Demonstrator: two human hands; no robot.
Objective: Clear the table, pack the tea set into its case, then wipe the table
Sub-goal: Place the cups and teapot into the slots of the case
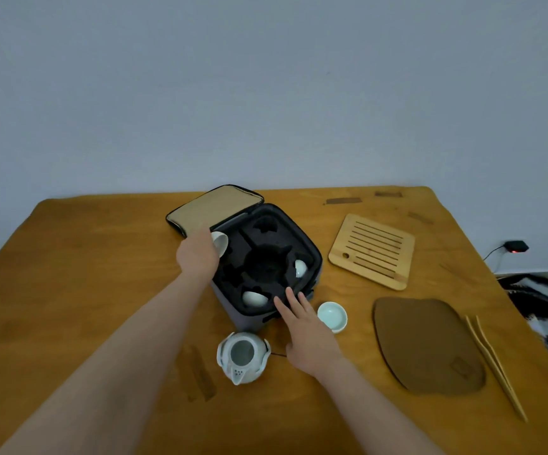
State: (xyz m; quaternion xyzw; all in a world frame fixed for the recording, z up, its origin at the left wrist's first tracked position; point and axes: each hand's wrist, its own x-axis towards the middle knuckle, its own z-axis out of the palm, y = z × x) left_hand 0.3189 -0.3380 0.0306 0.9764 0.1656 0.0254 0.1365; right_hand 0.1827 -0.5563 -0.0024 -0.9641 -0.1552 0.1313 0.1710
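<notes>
The left hand (pixel 197 254) grips a white cup (pixel 220 243) at the left edge of the open case (pixel 294 224). The right hand (pixel 308 336) lays straight fingers (pixel 291 300) on its near rim, a second cup (pixel 332 316) just beside on the tabletop (pixel 85 257).

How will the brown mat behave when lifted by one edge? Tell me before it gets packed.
The brown mat lies dead flat on the table and looks thin, so it probably droops rather than stays stiff. Its matte surface suggests it is not slippery. It is likely light and not fragile, going by that thinness.
</notes>
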